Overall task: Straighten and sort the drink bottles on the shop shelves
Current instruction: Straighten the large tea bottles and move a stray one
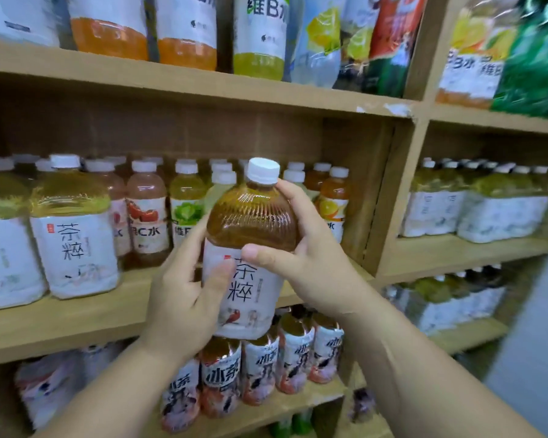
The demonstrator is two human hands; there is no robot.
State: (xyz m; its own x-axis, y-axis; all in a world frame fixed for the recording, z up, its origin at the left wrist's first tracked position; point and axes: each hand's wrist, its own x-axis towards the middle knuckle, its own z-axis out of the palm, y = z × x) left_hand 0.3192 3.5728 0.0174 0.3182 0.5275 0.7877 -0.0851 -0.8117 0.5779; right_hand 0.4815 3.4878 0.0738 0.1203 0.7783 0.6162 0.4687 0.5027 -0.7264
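Note:
A large amber tea bottle (pixel 250 222) with a white cap and a white label is held upright in front of the middle shelf (pixel 76 324). My left hand (pixel 184 298) wraps the label's lower left side. My right hand (pixel 310 257) grips the bottle's shoulder from the right, thumb across the front. Two matching yellow-green tea bottles (pixel 73 235) stand at the shelf's left. Behind the held bottle stand smaller vitamin-water bottles (pixel 146 213) in pink, green and orange.
The upper shelf (pixel 171 80) carries orange, yellow-green and clear bottles. The lower shelf holds several small tea bottles (pixel 260 365). A wooden divider (pixel 393 200) separates the right bay, which holds rows of green tea bottles (pixel 475 210).

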